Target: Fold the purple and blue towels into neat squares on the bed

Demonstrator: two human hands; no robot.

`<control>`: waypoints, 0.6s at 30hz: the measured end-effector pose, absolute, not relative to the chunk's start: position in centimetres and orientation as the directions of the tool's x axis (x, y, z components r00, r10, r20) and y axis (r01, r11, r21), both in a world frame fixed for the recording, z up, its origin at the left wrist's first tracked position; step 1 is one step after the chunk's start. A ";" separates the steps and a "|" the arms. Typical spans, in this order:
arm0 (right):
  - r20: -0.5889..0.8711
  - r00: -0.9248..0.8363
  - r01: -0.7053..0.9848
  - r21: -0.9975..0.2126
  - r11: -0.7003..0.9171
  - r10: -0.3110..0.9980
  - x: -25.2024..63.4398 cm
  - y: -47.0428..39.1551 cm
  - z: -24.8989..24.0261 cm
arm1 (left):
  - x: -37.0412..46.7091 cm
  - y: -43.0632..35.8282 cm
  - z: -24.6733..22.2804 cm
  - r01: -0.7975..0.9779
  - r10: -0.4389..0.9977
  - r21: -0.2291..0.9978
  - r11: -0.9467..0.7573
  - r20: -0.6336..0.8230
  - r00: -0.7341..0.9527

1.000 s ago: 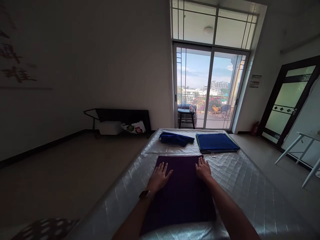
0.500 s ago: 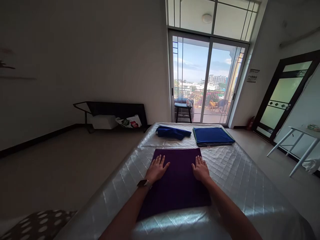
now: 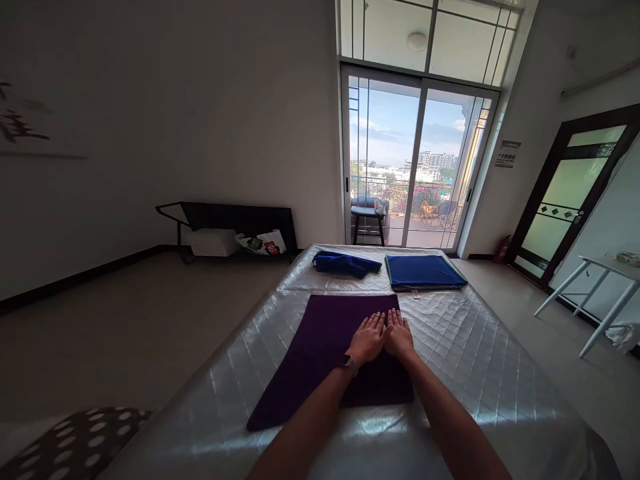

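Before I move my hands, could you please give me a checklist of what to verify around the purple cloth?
1. Left hand flat on the purple cloth: ok.
2. Right hand flat, beside the left near the cloth's right edge: ok.
3. Purple cloth separate from the folded blue cloth: ok, silver quilted surface shows between them.
4. Other blue cloth lying flat: not ok, it is bunched.
5. Purple cloth's near edge in full view: not ok, the left forearm crosses it.
6. Purple cloth's underside smooth: cannot tell.
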State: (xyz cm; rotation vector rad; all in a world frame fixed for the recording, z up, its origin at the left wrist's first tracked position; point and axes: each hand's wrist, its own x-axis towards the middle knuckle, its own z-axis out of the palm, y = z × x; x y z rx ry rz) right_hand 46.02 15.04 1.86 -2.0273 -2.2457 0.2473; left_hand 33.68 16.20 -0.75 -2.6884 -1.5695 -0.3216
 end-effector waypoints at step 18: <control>0.039 -0.070 0.968 -0.238 0.077 0.997 45.7 12.0 3.6 | 16.7 10.8 -2.2 0.987 0.972 0.080 -0.139 0.201 0.121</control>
